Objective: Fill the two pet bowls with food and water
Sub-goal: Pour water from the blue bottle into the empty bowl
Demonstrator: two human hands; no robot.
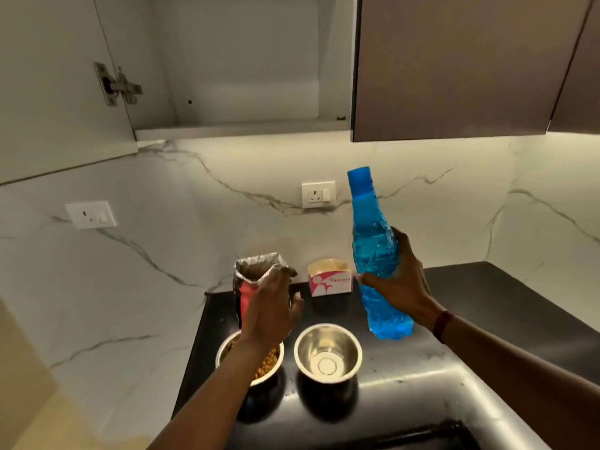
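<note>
left hand (pixel 269 310) grips food bag (pixel 251 276) | right hand (pixel 404 282) grips blue bottle (pixel 373 248) (cap on)

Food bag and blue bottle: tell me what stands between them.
In the head view, a small white carton with red print stands on the dark counter between the food bag and the blue bottle, which the right hand holds.

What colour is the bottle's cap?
Solid blue cap, on the translucent blue bottle gripped by the right hand; head view.

Left forearm (pixel 224 384) hides much of food bowl (pixel 271 363); carton (pixel 329 282) print blurred.
</note>
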